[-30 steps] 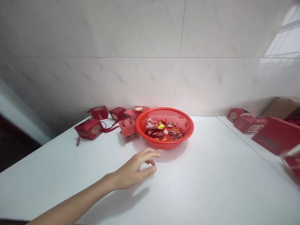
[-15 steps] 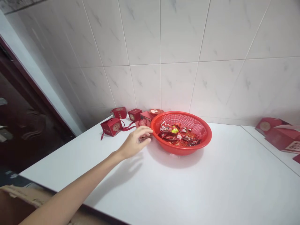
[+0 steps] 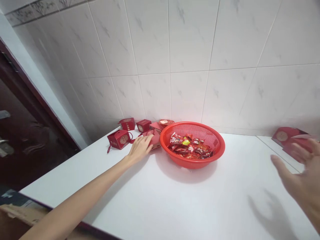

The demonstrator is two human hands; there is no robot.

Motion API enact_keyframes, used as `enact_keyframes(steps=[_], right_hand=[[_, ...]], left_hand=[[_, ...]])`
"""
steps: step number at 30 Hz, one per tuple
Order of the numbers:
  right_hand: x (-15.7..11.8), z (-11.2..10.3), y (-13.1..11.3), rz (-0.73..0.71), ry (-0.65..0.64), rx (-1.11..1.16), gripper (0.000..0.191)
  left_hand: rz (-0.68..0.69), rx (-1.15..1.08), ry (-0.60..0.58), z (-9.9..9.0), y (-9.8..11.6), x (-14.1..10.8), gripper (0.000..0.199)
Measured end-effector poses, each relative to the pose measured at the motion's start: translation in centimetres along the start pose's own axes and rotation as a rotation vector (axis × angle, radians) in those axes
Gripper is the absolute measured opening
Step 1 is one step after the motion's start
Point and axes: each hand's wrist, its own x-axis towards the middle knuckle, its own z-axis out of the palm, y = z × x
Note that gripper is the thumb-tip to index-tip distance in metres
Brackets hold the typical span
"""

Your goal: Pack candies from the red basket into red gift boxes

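Observation:
My left hand (image 3: 140,147) is at the left side of the red plastic basket (image 3: 192,164). Its fingers and thumb are closed around the near left part of a red paper box (image 3: 155,137), which rests on the table. Wrapped candies (image 3: 191,146), mostly red with one yellow, lie heaped inside the basket. At the right edge my right hand (image 3: 303,170), blurred, is raised above the table with thumb and fingers apart and nothing held. Just beyond it sits a red box (image 3: 287,135), partly overlapped by another red box that the hand partly covers.
Several more red boxes with ribbon handles, such as this one (image 3: 119,139), stand at the back left near the tiled wall (image 3: 155,93). The white table (image 3: 190,206) has a seam at right. A cardboard carton (image 3: 21,215) is below its left edge.
My left hand has moved slightly left, away from the basket rim, and onto the red box. My right hand has come into view from the right. The view has shifted slightly.

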Motion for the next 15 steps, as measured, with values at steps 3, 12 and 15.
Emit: enact_keyframes(steps=[3,12,15], right_hand=[[-1.8,1.8,-3.7,-0.059,-0.102,0.116,0.086],[-5.8,2.4,-7.6,-0.104,-0.359,0.227,0.062],[-6.2,2.6,-8.9,-0.177,-0.405,0.332,0.058]], left_hand=[[-0.126,-0.061,0.061,-1.1,-1.5,0.1,0.039],[-0.168,-0.512,0.289,-8.3,-2.1,0.3,0.024],[0.005,-0.711,0.156,-10.5,0.2,-0.7,0.023]])
